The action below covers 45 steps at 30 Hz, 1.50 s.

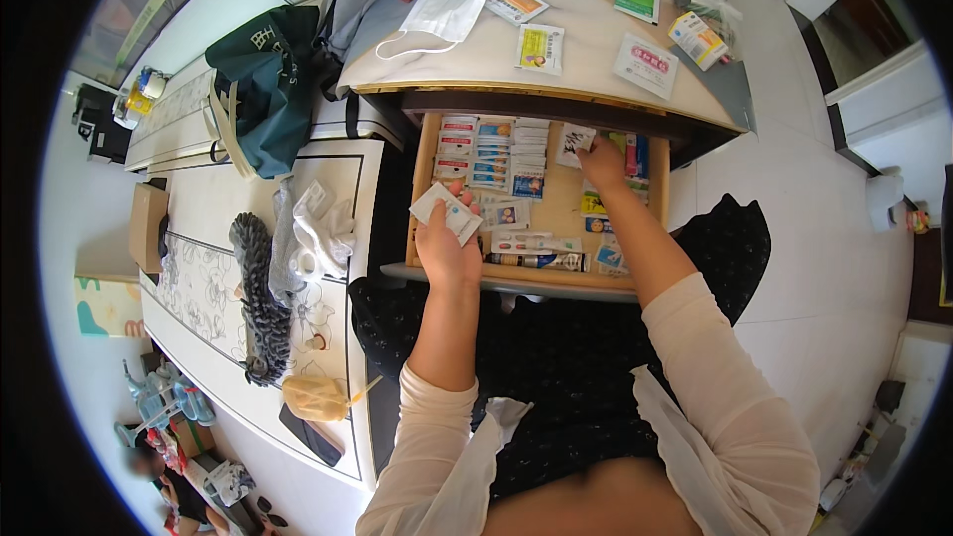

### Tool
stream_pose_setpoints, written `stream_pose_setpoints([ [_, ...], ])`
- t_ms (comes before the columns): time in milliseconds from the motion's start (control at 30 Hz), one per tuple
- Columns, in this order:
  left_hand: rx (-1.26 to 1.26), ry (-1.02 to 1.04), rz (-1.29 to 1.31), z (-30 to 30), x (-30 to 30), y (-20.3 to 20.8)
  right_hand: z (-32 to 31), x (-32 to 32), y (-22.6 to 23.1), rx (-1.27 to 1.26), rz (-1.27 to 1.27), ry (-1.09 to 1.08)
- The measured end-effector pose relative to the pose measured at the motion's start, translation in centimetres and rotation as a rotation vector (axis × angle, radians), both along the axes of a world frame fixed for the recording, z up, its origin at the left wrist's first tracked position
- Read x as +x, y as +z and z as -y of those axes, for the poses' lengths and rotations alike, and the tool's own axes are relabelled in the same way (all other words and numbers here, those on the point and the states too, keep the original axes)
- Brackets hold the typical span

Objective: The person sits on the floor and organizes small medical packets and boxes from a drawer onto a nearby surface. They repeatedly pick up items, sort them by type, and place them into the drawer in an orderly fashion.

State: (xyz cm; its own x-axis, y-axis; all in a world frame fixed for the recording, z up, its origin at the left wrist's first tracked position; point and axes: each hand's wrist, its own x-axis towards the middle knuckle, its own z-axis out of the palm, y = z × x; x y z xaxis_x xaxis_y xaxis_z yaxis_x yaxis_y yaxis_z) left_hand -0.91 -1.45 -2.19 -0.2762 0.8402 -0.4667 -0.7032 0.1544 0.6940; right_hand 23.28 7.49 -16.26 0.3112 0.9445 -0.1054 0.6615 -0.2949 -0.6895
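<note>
While my left hand point(444, 243) pinches a white sachet point(447, 210) over the open drawer point(422, 179), my right hand point(602, 163) nips another small white packet point(575, 143) just past its fingertips. Both look light, thin and floppy, perhaps slippery; gripping an edge suits them. Medicine boxes point(491, 151) sit between my hands.

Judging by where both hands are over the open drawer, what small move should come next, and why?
Probably set the white packet down at the drawer's back. The right hand pinches it just above the rows of small boxes, while the left hand waits with another white packet above the front.
</note>
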Motion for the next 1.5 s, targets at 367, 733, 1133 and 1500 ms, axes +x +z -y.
stream_pose_setpoints([
  [367,0.011,-0.009,0.042,-0.2,-0.6,-0.1,-0.8,-2.6,-2.0,0.248,0.273,0.016],
  [733,0.080,-0.150,0.169,-0.3,0.2,0.3,1.1,-1.9,1.6,0.168,0.121,0.079],
  [1133,0.281,-0.695,0.125,0.7,2.5,0.5,11.7,-6.5,14.1,-0.088,-0.985,0.357],
  [1500,0.033,-0.614,-0.175,2.5,4.8,-3.6,13.9,-5.9,10.6,-0.186,-0.698,0.227],
])
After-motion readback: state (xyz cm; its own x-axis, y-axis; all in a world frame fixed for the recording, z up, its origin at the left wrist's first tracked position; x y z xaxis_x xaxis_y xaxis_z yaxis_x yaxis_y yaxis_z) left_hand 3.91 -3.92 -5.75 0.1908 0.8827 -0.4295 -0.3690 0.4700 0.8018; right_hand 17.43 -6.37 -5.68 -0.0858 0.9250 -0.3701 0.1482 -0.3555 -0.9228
